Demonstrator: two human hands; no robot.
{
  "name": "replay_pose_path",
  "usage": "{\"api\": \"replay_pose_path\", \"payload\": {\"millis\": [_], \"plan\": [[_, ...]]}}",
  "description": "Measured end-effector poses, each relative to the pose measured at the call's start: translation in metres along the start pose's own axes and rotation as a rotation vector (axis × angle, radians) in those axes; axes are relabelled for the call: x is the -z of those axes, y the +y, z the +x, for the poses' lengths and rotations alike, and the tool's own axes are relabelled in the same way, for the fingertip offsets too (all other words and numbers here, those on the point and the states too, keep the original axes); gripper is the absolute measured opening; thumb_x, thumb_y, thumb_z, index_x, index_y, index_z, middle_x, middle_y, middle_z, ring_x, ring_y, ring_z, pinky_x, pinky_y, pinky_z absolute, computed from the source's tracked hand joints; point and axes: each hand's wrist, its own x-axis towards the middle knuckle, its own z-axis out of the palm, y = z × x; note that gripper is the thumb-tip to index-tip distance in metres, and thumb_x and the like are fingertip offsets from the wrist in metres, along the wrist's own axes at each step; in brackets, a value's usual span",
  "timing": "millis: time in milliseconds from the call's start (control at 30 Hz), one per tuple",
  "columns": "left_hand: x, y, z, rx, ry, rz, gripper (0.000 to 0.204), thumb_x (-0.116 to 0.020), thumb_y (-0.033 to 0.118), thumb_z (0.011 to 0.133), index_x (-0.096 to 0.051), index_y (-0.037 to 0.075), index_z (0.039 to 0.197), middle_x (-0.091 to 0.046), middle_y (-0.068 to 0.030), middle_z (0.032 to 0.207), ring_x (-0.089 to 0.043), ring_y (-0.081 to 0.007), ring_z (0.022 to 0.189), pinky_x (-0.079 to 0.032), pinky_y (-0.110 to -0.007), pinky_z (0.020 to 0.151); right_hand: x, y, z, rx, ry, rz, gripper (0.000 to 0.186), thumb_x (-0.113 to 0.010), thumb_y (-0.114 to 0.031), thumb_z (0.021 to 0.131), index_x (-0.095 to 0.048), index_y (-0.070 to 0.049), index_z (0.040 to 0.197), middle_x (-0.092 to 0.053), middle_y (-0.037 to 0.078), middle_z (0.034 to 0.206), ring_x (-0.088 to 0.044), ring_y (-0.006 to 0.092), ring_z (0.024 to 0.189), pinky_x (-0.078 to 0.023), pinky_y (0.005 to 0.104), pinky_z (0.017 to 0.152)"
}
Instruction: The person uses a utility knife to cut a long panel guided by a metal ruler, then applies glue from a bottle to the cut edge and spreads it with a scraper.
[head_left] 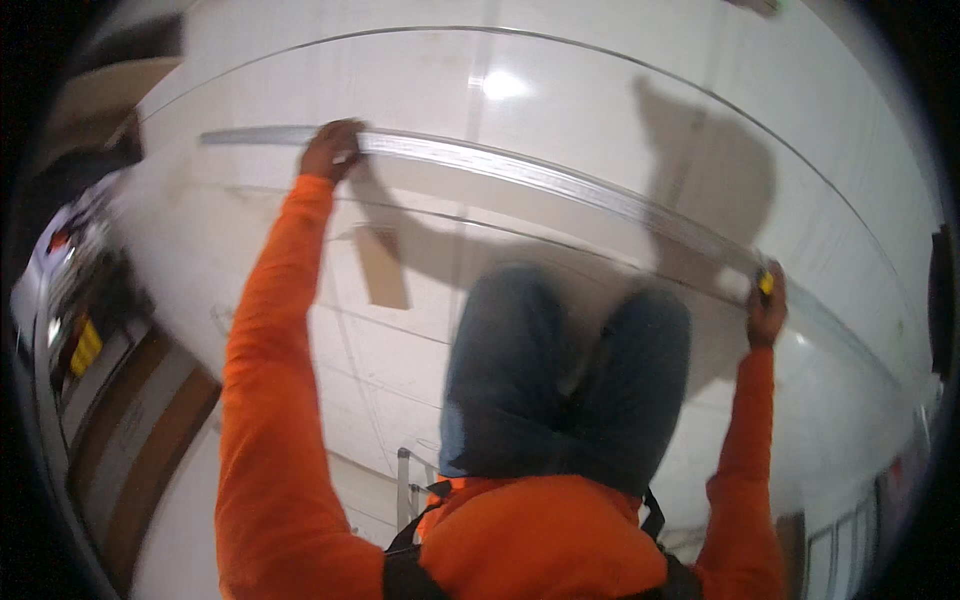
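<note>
— Metal strip: location, hold?
— Across white boards; left hand curled round it, right hand closed on small yellow item at the strip
— Handling note?
— Best held straight, both hands steadying evenly

Long strip: bare metal look, silvery, smooth with a bright sheen. White surface under it reads smooth and semi-gloss, throwing back a light spot; tan piece is matt, cardboard or wood, can't tell. Sleeves matt orange cloth, trousers denim-like, matt blue.
</note>
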Motion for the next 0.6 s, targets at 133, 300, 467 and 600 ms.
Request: {"api": "replay_pose_path", "payload": {"millis": [133,300,467,600], "plan": [[-0.004,-0.011,0.002,-0.081,0.001,0.212,0.058,-0.074,0.007,0.071,-0.058,0.019,0.126,-0.056,-0.0039,0.130,-0.051,-0.0257,0.121,-0.043,-0.036,0.103,-0.002,-0.002,0.001,-0.048,0.077,-0.095,0.044,-0.060,-0.010,0.089,-0.050,-0.005,0.132,-0.052,0.017,0.134,-0.047,0.0305,0.127,-0.036,0.0373,0.107],[-0.002,-0.008,-0.001,-0.061,-0.016,0.290,0.062,-0.069,0.006,0.077,-0.050,0.022,0.134,-0.054,-0.0067,0.131,-0.052,-0.0275,0.121,-0.044,-0.037,0.101,0.003,-0.019,0.004,-0.137,0.030,-0.130,0.044,-0.063,-0.008,0.085,-0.053,-0.009,0.128,-0.050,0.015,0.136,-0.046,0.0303,0.128,-0.037,0.0392,0.108],[-0.007,-0.022,0.000,-0.082,-0.014,0.322,0.058,-0.066,0.003,0.079,-0.052,0.022,0.132,-0.055,-0.0055,0.131,-0.051,-0.0257,0.122,-0.044,-0.036,0.101,0.006,-0.026,0.005,-0.144,0.052,-0.111,0.045,-0.065,-0.010,0.085,-0.053,-0.011,0.128,-0.049,0.014,0.137,-0.046,0.0301,0.128,-0.039,0.0383,0.107],[-0.016,-0.056,0.007,-0.055,-0.065,-0.018,0.049,-0.064,0.003,0.082,-0.056,0.016,0.129,-0.057,-0.0074,0.129,-0.052,-0.0269,0.121,-0.043,-0.036,0.103,0.006,-0.024,0.004,-0.196,0.039,-0.116,0.050,-0.065,-0.002,0.082,-0.051,-0.007,0.130,-0.048,0.014,0.138,-0.046,0.0297,0.128,-0.037,0.0356,0.108]]}}
